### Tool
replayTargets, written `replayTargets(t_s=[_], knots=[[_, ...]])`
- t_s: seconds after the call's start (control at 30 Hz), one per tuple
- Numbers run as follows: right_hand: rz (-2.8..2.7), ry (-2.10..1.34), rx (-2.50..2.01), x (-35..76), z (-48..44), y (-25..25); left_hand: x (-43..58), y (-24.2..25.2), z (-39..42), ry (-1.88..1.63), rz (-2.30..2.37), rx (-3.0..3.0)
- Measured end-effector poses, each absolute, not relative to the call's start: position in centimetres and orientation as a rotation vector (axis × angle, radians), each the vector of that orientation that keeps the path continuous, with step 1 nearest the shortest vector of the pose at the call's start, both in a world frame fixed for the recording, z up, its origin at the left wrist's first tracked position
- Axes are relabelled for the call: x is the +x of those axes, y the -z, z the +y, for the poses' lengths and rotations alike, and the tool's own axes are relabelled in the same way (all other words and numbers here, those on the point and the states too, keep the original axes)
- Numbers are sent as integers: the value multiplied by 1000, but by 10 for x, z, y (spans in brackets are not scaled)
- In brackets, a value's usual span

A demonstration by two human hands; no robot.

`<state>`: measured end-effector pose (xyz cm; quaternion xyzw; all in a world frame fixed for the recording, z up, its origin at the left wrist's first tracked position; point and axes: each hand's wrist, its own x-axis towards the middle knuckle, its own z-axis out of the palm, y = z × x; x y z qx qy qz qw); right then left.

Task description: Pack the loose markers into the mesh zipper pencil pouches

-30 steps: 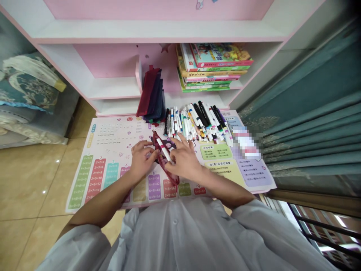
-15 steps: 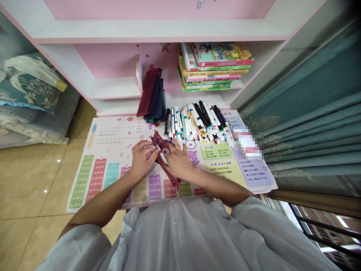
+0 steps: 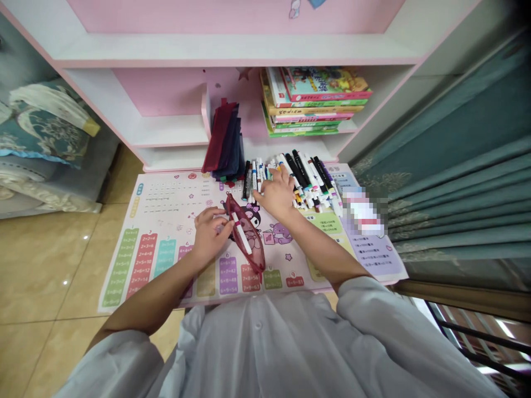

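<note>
A dark red see-through pencil pouch [image 3: 256,243] lies slanted on the printed desk mat, its mouth spread. Inside it rests a white marker [image 3: 241,233] with a pinkish-red band. My left hand [image 3: 211,231] pinches the pouch's left edge between thumb and fingers. Over the pile of markers [image 3: 305,176] is my right hand [image 3: 277,193], fingers apart and reaching onto the pens. It covers part of the pile, and whether its fingertips touch a pen is hard to make out.
Several red and navy pouches [image 3: 226,141] lean in a stack against the shelf divider [image 3: 206,113]. A stack of books [image 3: 315,102] lies on the shelf at the back. The mat [image 3: 166,221] carries printed times tables. A blurred-out item [image 3: 365,211] lies at the right, near the curtain [image 3: 456,182].
My right hand has left the pouch and moved up and right to the markers. The white marker now shows plainly inside the pouch. My left hand stays at the pouch's edge.
</note>
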<state>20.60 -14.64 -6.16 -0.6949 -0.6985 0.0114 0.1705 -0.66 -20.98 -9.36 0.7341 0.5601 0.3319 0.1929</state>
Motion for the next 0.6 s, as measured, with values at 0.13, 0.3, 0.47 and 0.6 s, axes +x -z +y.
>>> replayTargets(t_s=[0.13, 0.3, 0.47, 0.6], knots=[[-2077, -1, -2046, 203, -132, 71, -7, 93, -209, -925, 1580, 2066], [-2106, -2, -2081, 197, -131, 78, -8, 93, -209, -899, 1581, 2083], [-2103, -13, -2070, 199, -130, 78, -8, 94, -209, -934, 1577, 2074], [-2076, -6, -2038, 202, -140, 68, -7, 93, -210, -925, 1568, 2070]])
